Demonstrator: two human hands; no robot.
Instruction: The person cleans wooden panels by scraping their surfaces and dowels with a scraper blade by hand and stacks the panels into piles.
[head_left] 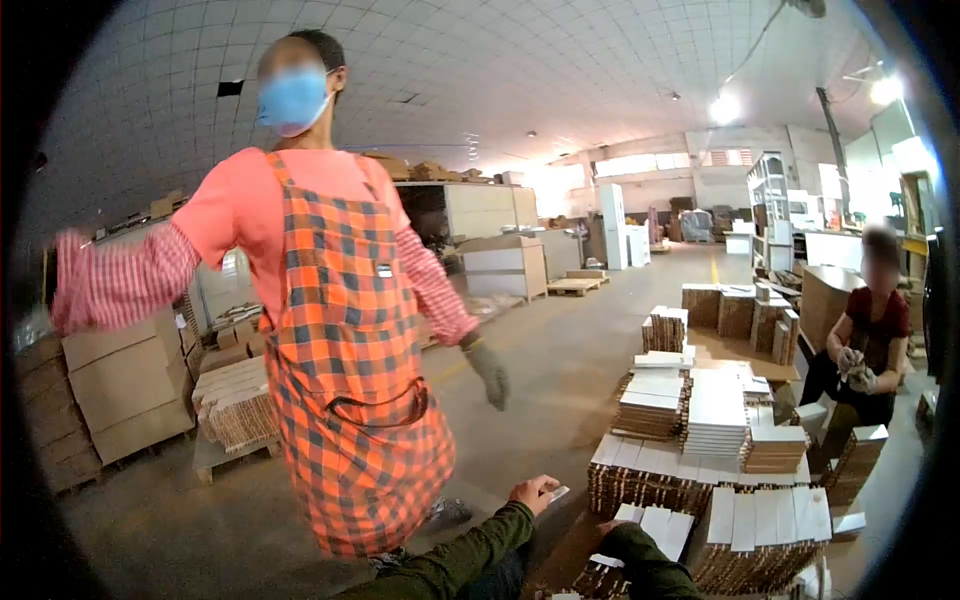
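My left hand [533,492] is stretched out beside the stacks, its fingers closed on a small flat white piece [560,494] whose exact kind I cannot make out. Close to it, my right hand [607,527] shows only as a sliver past the dark green sleeve, by a low stack of white-topped boards [655,525]; its fingers are hidden. To the right of both hands rise bundled white strips [765,520] with rough brown sides, and behind them a larger layer of white boards [650,457].
A co-worker in an orange checked apron [345,290] stands close on the left, one gloved hand [487,372] hanging down. Another person [868,340] sits at the right behind the stacks. Large cartons [135,380] and a loaded pallet [235,405] stand at the left.
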